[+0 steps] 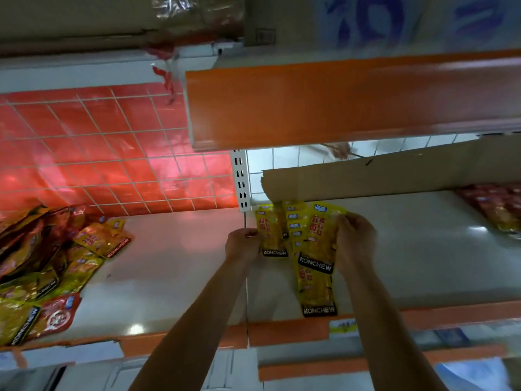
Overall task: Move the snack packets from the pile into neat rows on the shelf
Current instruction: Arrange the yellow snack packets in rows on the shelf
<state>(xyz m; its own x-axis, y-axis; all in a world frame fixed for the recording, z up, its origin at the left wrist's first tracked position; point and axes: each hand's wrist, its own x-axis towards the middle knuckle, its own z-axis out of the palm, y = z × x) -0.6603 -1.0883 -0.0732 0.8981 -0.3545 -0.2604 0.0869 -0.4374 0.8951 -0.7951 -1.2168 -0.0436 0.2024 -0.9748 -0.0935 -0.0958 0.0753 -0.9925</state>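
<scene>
few yellow packets point(295, 225) sit rowed on the shelf point(174, 263), left grip point(244, 244) and right grip point(355, 241) each curled round one more there, while the pile point(42, 263) well to the left is judged mostly unsorted.

"KONCHEW" on yellow snack packets point(318, 246)
</scene>
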